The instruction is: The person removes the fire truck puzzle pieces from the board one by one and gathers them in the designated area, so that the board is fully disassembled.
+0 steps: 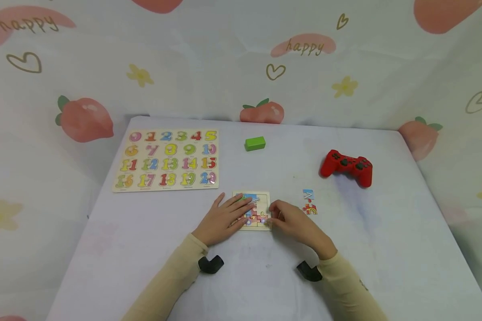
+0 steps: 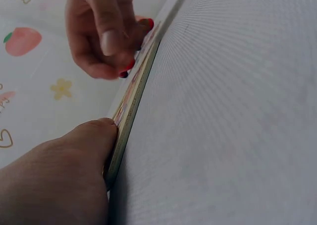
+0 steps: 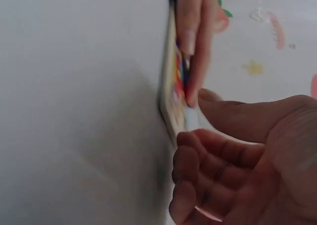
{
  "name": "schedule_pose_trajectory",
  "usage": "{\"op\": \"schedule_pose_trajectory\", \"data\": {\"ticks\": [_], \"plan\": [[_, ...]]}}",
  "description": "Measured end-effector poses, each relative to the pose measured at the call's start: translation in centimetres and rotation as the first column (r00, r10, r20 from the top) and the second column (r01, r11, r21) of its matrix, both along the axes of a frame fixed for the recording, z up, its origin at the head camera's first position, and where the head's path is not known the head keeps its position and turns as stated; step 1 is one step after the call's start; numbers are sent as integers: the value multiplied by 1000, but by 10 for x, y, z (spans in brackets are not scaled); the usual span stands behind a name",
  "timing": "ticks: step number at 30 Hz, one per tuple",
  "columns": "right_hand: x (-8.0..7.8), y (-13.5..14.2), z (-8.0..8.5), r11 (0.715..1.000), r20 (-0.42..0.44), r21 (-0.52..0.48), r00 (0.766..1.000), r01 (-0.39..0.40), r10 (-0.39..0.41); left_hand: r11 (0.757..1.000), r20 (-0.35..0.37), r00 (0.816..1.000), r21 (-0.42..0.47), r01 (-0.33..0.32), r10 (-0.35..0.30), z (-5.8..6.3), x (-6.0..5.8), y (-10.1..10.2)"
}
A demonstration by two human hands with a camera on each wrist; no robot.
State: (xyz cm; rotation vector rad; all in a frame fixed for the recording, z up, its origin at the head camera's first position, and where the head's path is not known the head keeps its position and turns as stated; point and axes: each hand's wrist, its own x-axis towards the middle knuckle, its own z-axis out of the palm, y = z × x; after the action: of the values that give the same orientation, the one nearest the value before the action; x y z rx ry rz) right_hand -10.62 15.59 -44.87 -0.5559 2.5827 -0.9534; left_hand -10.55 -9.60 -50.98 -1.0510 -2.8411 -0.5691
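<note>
A small square wooden jigsaw puzzle (image 1: 250, 227) lies on the table, its frame pale and its pieces blue, red and purple. My left hand (image 1: 225, 221) rests flat across its left part, fingers spread, covering several pieces; the left thumb (image 2: 94, 136) touches the frame's near edge. At the puzzle's right edge, the curled fingers of my right hand (image 1: 295, 223) pinch a jigsaw piece (image 2: 130, 65), mostly hidden by the fingers, with red bits showing at the fingertips. Two loose pieces, a blue one (image 1: 308, 194) and a red-yellow one (image 1: 311, 209), lie right of the puzzle.
A wooden number board (image 1: 164, 171) lies at the back left. A green block (image 1: 255, 143) stands behind the puzzle. At the back right is a red game controller (image 1: 346, 167). A patterned cloth (image 1: 209, 67) hangs behind the white table.
</note>
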Motion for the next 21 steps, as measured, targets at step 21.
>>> {"op": "schedule_pose_trajectory", "data": {"ticks": [21], "plan": [[15,-19,-10,995,-100,95,995,9,1,1000,16,1000,-1,-12,12,1,0,0]]}}
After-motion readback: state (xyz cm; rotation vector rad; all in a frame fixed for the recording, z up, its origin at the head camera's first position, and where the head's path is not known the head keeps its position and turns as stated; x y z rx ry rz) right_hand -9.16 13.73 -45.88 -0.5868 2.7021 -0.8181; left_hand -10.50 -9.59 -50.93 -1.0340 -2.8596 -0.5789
